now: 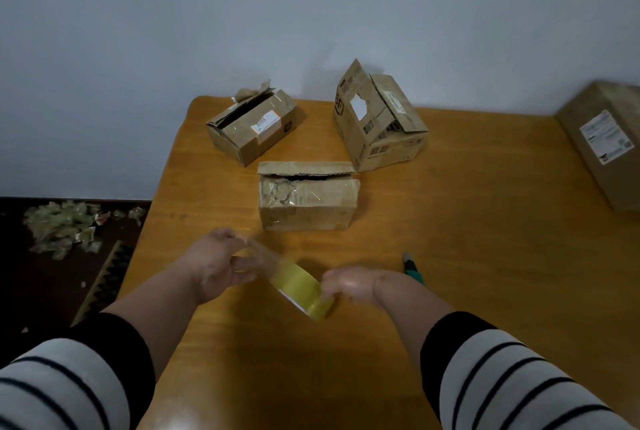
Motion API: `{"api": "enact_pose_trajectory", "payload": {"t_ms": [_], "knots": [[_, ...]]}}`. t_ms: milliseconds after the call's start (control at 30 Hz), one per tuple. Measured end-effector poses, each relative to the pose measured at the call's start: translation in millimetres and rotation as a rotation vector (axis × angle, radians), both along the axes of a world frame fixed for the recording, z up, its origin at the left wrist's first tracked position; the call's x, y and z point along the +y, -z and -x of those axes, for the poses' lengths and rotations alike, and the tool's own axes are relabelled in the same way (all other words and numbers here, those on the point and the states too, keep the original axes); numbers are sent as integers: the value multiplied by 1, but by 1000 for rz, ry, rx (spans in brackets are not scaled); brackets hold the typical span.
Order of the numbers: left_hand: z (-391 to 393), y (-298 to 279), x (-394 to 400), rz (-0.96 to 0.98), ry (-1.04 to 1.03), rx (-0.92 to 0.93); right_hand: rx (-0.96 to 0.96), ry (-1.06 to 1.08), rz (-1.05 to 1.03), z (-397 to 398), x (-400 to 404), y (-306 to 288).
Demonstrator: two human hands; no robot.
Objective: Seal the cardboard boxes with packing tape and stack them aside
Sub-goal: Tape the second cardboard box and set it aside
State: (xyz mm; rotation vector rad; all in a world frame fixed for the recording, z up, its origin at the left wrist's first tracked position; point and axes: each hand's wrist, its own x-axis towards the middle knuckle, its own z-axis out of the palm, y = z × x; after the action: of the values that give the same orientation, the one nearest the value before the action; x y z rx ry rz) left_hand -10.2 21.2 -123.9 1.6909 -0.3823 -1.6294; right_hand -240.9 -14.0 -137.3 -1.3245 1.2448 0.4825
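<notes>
**Tape drawn out before three unsealed boxes**

Left hand [221, 261] pinches the free tape end; right hand [353, 286] grips the yellow tape roll [301, 286]. Boxes sit at eleven [251, 130], twelve [308, 199] and one o'clock [379, 121]. A knife [414, 268] lies rightward.

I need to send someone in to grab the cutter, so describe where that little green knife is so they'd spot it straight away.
Start at the wooden table by the wall and look to its near side, right of the yellow tape roll that the person holds. The green knife lies flat on the bare wood just beyond the right hand. It is the only slim, green thing there; everything else around it is brown cardboard.
</notes>
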Motion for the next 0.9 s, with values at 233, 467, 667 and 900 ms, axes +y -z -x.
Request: {"api": "enact_pose_trajectory", "payload": {"t_ms": [233, 467, 667, 900], "knots": [[0, -3, -14, -49, 131, 157, 114, -142, 28, 9, -2, 8], [17, -9, -26, -15, 270, 296, 9, -43, 8, 13, -11, -2], [25, -14, -35, 14, 347, 276, 356, 267, 441, 59, -20, 31], [27, -8, -39, -26, 372, 293, 743, 316, 313, 118, 12, 59]]}}
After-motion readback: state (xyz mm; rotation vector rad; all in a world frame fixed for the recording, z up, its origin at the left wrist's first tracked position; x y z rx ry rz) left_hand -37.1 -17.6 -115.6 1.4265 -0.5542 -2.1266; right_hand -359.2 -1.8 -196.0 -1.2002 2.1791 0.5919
